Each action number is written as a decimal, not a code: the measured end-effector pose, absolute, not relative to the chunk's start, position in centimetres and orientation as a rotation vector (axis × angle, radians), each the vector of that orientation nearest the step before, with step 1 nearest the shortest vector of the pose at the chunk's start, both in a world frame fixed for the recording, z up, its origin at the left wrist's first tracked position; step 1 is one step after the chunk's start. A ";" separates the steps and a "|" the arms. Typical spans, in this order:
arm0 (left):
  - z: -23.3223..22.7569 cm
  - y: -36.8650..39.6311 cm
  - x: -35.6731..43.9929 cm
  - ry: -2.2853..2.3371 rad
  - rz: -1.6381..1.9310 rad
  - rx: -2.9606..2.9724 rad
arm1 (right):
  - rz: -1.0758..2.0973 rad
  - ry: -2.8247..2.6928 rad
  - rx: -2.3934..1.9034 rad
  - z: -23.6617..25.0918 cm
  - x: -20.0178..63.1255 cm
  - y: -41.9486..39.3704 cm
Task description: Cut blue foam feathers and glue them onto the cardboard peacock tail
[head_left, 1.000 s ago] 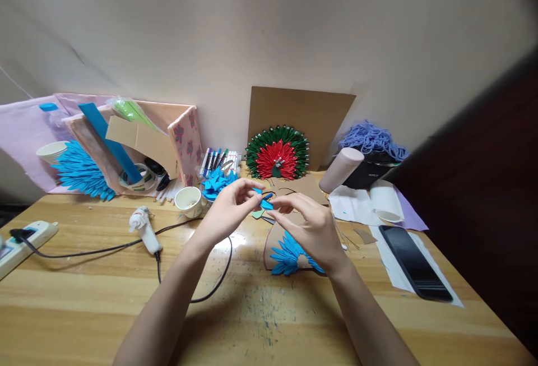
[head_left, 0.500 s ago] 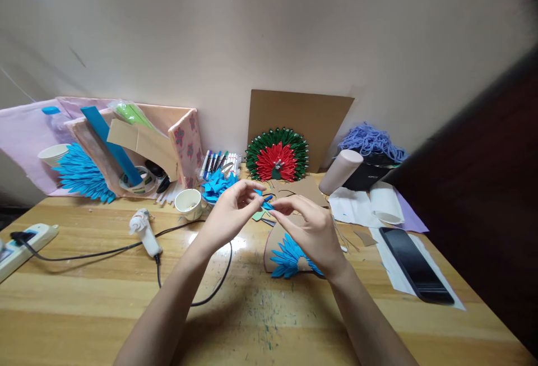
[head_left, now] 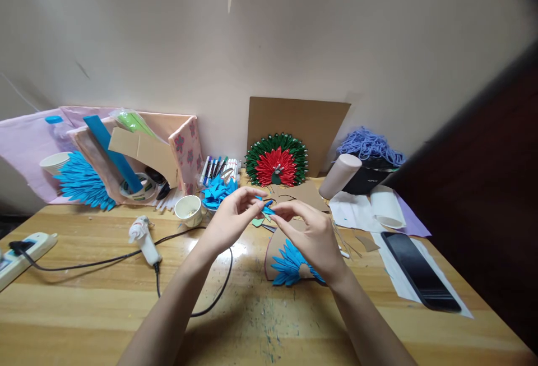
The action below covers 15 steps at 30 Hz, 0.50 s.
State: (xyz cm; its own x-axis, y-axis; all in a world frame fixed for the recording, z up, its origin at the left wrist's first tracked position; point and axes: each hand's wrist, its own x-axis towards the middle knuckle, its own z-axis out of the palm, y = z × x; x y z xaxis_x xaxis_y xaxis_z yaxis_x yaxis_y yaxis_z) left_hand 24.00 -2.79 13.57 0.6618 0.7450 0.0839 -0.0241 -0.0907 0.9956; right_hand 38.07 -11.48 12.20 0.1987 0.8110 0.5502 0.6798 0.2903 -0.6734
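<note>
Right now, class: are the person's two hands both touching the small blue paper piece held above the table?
Touching. The head view shows the left hand and right hand both pinching the blue paper piece at their fingertips, with no gap visible.

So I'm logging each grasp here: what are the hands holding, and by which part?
Both hands, left hand and right hand, pinch one small blue paper piece by its opposite ends, fingertips only, above the table.

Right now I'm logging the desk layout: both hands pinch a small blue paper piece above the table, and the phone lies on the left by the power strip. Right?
Not quite. Both the left hand and right hand do pinch the blue paper piece, but the head view shows the phone on the right; the power strip is on the left.
</note>
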 end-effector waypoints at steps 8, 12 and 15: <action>13.6 -2.9 23.8 0.622 0.726 1.591 | 0.185 -1.523 -1.409 12.3 38.1 -11.5; 13.7 -3.0 23.9 0.632 0.721 1.595 | 0.172 -1.521 -1.414 12.3 38.1 -11.5; 13.8 -3.0 24.0 0.623 0.718 1.589 | 0.164 -1.523 -1.417 12.5 38.0 -11.5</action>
